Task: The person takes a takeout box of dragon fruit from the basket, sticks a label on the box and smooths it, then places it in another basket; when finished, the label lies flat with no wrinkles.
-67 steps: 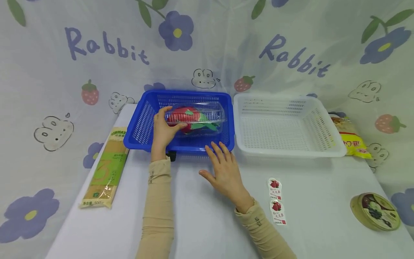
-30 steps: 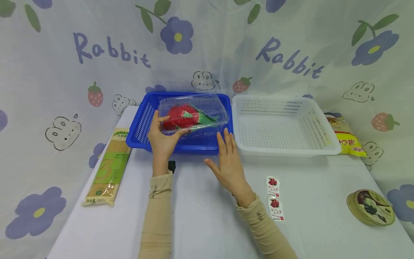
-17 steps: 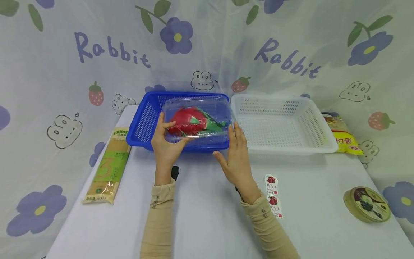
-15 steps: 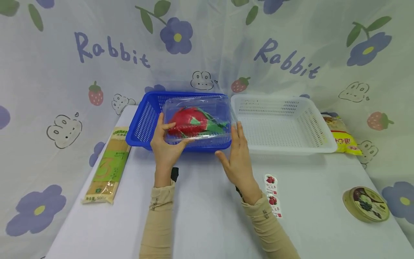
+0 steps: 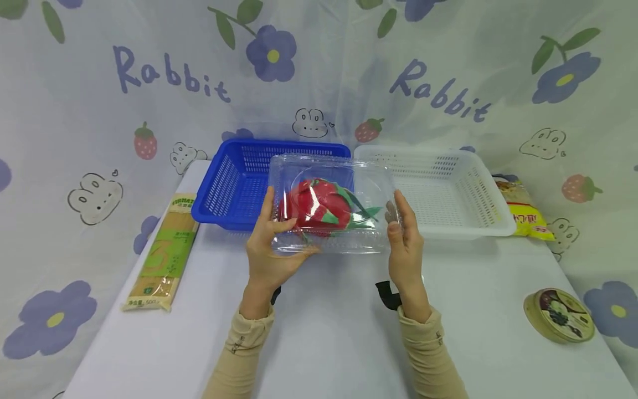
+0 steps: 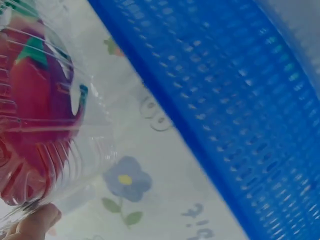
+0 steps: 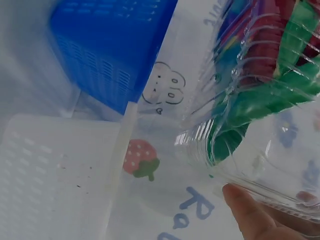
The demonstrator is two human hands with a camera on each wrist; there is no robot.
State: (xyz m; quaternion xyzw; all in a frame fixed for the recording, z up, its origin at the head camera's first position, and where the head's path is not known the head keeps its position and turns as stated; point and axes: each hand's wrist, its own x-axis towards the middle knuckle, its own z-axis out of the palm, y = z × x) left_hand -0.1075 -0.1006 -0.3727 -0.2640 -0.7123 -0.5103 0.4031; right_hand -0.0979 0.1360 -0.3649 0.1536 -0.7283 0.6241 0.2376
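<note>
A clear plastic clamshell box [image 5: 369, 177] holds a red fruit with green leaf tips [image 5: 321, 205] that looks like a dragon fruit. Both hands have it up in front of the two baskets. At its left end my left hand [image 5: 271, 257] grips it, thumb along the lower edge and fingers on the side. My right hand [image 5: 406, 255] grips the right end with the thumb in front; some fingers show through the plastic. The fruit's red skin [image 6: 35, 100] presses close to the ribbed wall in the left wrist view, and a green leaf [image 7: 265, 102] shows in the right.
Behind the box stand a blue basket [image 5: 214, 191] and, to its right, a white basket [image 5: 461, 230]. A noodle packet [image 5: 164, 249] lies at the left, a yellow snack bag [image 5: 530, 219] at the back right, a round tin [image 5: 560, 316] at the right. My right arm covers most of the stickers.
The box with the fruit has come up out of the blue basket, towards me and to the right. My right hand has moved from open beside the basket to gripping the box's right end.
</note>
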